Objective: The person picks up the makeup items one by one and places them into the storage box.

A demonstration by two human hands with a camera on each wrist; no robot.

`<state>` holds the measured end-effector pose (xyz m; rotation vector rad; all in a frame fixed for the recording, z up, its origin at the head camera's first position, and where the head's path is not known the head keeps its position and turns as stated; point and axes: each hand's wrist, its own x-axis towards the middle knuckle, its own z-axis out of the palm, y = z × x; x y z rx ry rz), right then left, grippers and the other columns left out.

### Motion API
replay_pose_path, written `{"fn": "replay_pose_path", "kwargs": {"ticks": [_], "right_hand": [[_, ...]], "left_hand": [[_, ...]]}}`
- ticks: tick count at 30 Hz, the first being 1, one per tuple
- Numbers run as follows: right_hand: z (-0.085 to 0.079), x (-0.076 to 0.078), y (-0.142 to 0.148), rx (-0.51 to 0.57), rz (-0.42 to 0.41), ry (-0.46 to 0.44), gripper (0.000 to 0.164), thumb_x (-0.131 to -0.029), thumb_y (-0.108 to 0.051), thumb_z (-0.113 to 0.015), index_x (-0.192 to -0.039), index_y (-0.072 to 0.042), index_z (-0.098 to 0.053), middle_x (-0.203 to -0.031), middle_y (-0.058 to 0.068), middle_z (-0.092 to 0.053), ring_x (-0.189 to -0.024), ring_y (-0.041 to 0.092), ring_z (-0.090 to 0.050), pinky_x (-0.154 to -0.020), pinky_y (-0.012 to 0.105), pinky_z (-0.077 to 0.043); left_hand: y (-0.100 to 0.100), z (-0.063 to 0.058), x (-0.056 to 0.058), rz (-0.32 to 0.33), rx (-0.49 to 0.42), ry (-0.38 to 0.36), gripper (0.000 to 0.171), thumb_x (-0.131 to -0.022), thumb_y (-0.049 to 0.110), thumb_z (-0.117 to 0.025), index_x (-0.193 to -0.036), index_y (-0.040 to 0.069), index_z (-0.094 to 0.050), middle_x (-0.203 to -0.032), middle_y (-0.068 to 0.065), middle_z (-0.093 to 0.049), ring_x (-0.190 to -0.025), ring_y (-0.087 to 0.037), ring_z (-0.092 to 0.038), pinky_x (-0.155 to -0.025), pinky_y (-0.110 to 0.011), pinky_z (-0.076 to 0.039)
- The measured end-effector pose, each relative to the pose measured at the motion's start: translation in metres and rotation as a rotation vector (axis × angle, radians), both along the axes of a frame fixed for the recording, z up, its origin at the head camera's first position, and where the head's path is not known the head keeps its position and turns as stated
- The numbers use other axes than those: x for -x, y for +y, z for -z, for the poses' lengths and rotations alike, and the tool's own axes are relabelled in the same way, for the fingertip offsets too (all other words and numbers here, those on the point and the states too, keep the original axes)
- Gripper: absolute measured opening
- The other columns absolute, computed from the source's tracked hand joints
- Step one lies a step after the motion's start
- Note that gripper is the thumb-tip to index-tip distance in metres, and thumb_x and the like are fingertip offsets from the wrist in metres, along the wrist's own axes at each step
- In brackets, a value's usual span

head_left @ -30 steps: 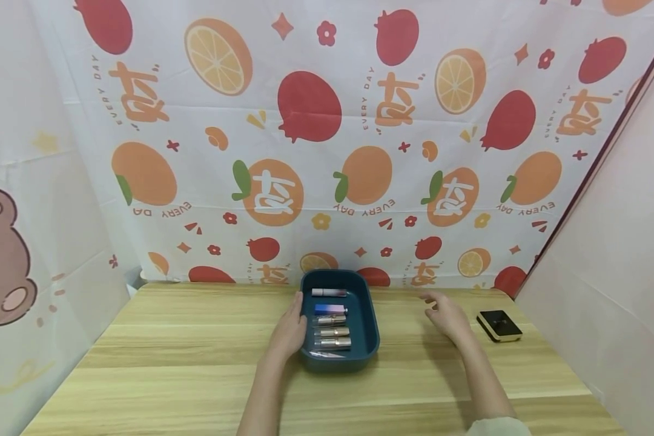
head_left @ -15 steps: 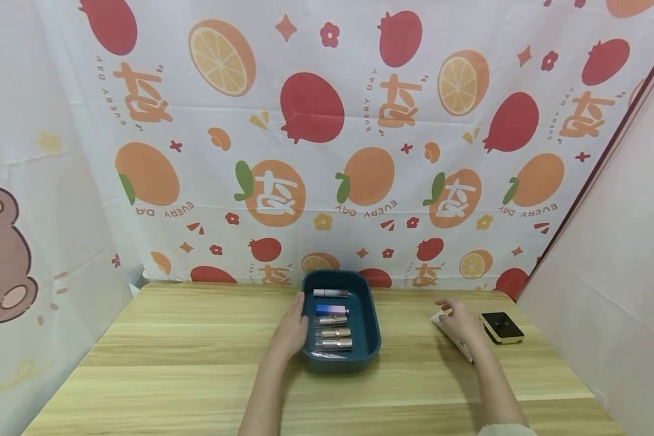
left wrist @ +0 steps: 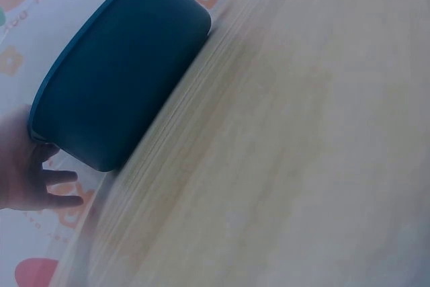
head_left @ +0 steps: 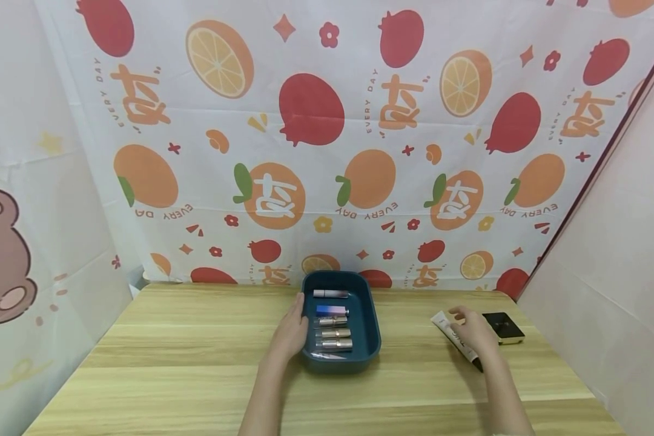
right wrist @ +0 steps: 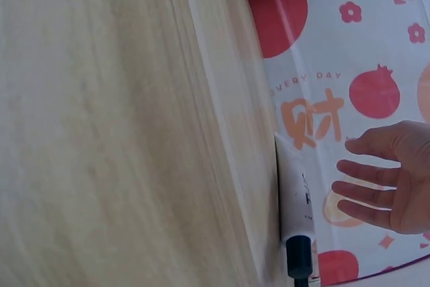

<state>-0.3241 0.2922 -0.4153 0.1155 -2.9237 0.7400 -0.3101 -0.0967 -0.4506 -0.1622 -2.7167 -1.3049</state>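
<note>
My left hand [head_left: 291,332] touches the left side of a dark blue bin [head_left: 370,321]. The left wrist view has that hand [left wrist: 23,173] at the bin's rim, with some fingers stretched out below it. Inside the bin lie several slim cosmetic tubes, among them a blue and pink one [head_left: 331,310] and a gold and clear one [head_left: 335,344]. My right hand [head_left: 474,330] is just right of a white squeeze tube [head_left: 448,327] with a black cap, lying on the table. In the right wrist view, this hand [right wrist: 396,183] has spread fingers, apart from the tube [right wrist: 293,193].
A black square compact [head_left: 504,327] with a gold edge lies on the wooden table [head_left: 196,363], right of my right hand and partly behind it. A white cloth [head_left: 316,54] with fruit prints hangs along the table's back edge. A pale wall covering [head_left: 621,290] stands at the right.
My right hand has moved right, off the white tube towards the compact, so more of the tube shows on the table. My left hand and the bin have stayed in place.
</note>
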Motion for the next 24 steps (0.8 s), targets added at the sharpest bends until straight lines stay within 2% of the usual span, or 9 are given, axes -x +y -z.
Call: {"fn": "replay_pose_path", "kwargs": {"ticks": [6, 12, 18, 24], "right_hand": [[0.006, -0.005, 0.010, 0.020, 0.035, -0.005, 0.035, -0.083, -0.006, -0.062, -0.115, 0.004, -0.057, -0.105, 0.026, -0.059, -0.086, 0.036, -0.060, -0.063, 0.047, -0.048], [0.012, -0.009, 0.016, -0.005, 0.053, -0.023, 0.034, -0.083, -0.008, -0.063, -0.114, 0.005, -0.057, -0.102, 0.025, -0.060, -0.093, 0.045, -0.055, -0.072, 0.055, -0.045], [0.017, -0.013, 0.019, 0.002, 0.064, -0.049, 0.034, -0.081, -0.008, -0.063, -0.110, 0.007, -0.057, -0.098, 0.026, -0.061, -0.094, 0.045, -0.054, -0.076, 0.054, -0.043], [0.019, -0.017, 0.020, -0.020, 0.068, -0.113, 0.035, -0.082, -0.009, -0.060, -0.112, 0.009, -0.055, -0.097, 0.026, -0.059, -0.090, 0.044, -0.055, -0.074, 0.054, -0.044]], "left_hand": [[0.000, 0.000, -0.001, -0.001, 0.002, -0.001, 0.052, -0.096, 0.011, -0.033, -0.144, -0.001, -0.018, -0.149, -0.018, -0.016, -0.133, -0.036, -0.018, -0.106, -0.048, -0.018], [-0.001, 0.000, -0.002, -0.001, -0.010, 0.000, 0.052, -0.096, 0.010, -0.034, -0.145, -0.001, -0.018, -0.149, -0.019, -0.016, -0.133, -0.037, -0.018, -0.106, -0.049, -0.017], [-0.001, 0.003, -0.003, 0.001, -0.007, 0.015, 0.052, -0.095, 0.009, -0.034, -0.144, -0.002, -0.019, -0.148, -0.019, -0.017, -0.133, -0.037, -0.019, -0.106, -0.048, -0.018], [-0.001, 0.004, -0.003, 0.005, -0.010, 0.022, 0.052, -0.095, 0.009, -0.034, -0.144, -0.003, -0.019, -0.148, -0.020, -0.016, -0.133, -0.037, -0.019, -0.106, -0.048, -0.018]]}}
